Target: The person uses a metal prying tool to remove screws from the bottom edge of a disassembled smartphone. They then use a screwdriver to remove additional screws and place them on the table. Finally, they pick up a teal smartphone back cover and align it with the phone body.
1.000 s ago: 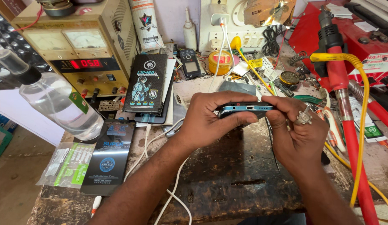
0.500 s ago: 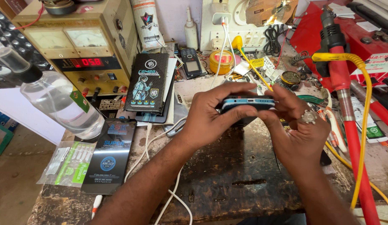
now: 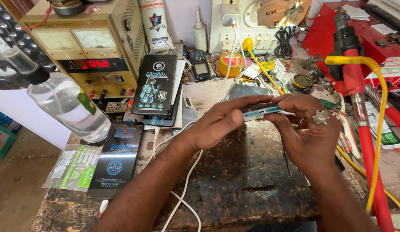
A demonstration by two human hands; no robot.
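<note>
Head view: black flat packages (image 3: 156, 88) lean left on desk (image 3: 234, 189); left hand (image 3: 221, 122) and right hand (image 3: 309, 133) pinch blue phone (image 3: 262, 112), raised higher than before.

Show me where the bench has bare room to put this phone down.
Bare room: the dark worn benchtop under and in front of both hands, bordered by the white cable on one side and the red tool on the other. The phone is held edge-up between left hand and right hand. The back is crowded: power supply, black boxes, clear bottle.
</note>
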